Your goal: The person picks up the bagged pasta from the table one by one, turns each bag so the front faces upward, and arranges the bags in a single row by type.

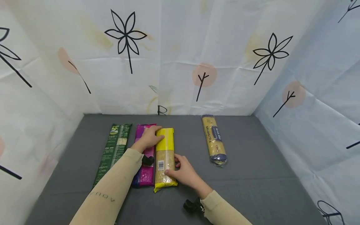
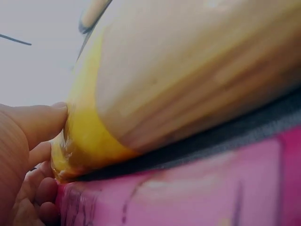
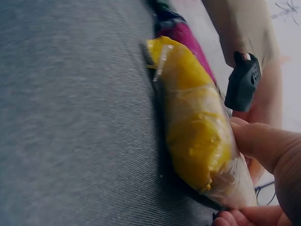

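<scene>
A yellow pack of spaghetti [image 1: 165, 156], with a clear middle and a barcode, lies lengthwise on the grey table. At its far end my left hand [image 1: 149, 137] pinches it, the thumb on the yellow wrapper and the fingers curled by the end edge. My right hand [image 1: 187, 175] grips the near right side, thumb on top and fingers along the side. Close along its left lies a magenta pack [image 1: 147, 175], partly covered by my left hand and wrist. In the right wrist view the yellow pack's crumpled near end [image 3: 197, 141] shows.
A green pack [image 1: 113, 148] lies at the left, its lower part behind my left sleeve. Apart on the right is a blue-ended pack of spaghetti [image 1: 211, 136]. White patterned cloth [image 1: 180, 47] walls the table [image 1: 253, 187] at the back and sides.
</scene>
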`<state>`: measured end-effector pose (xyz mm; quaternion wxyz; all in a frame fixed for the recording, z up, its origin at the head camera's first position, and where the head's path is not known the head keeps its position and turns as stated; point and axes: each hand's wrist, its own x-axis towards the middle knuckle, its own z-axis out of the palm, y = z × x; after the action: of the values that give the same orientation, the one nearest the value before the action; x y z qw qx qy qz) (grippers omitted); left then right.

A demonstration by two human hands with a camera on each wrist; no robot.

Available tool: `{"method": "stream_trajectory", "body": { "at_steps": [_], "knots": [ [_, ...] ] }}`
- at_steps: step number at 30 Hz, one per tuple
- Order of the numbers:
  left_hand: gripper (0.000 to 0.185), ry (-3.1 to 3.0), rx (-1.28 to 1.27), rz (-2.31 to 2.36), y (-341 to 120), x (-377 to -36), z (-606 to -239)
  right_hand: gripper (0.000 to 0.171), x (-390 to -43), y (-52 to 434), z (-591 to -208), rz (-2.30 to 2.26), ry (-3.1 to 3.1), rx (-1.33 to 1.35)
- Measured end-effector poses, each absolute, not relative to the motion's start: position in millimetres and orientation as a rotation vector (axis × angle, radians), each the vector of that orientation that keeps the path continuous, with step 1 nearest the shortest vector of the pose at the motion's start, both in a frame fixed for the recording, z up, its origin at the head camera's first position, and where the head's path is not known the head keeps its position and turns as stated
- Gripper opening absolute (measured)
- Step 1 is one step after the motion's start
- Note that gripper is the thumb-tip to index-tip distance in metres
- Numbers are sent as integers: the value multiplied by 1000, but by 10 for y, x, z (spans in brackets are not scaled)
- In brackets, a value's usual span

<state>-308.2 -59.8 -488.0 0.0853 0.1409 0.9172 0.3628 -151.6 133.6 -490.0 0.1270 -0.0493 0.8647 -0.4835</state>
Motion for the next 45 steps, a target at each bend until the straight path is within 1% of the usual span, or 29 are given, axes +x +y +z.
{"method": "stream_trajectory", "body": {
  "at_steps": [9,16,19,24,28,45],
  "knots": [
    [50,2750,371,1066,-565,-3101,-4888,81,-1596,1368,-4935,-1433,2475,-171],
    [42,2722,302,1124,-513,-3096,-4884,79,-1563,1373,-4933,-1431,2468,-172],
    [39,2728,302,1128,-482,-3130,-4913,78,-1552,1399,-4935,-1426,2469,-176],
    [42,2757,344,1057,-447,-3174,-4906,77,-1553,1435,-4893,-1431,2474,-194],
    [37,2789,346,996,-427,-3188,-4887,77,-1559,1442,-4883,-1436,2476,-212],
    [20,2873,107,950,-401,-3274,-4824,76,-1582,1390,-4879,-1419,2462,-246]
  ]
}}
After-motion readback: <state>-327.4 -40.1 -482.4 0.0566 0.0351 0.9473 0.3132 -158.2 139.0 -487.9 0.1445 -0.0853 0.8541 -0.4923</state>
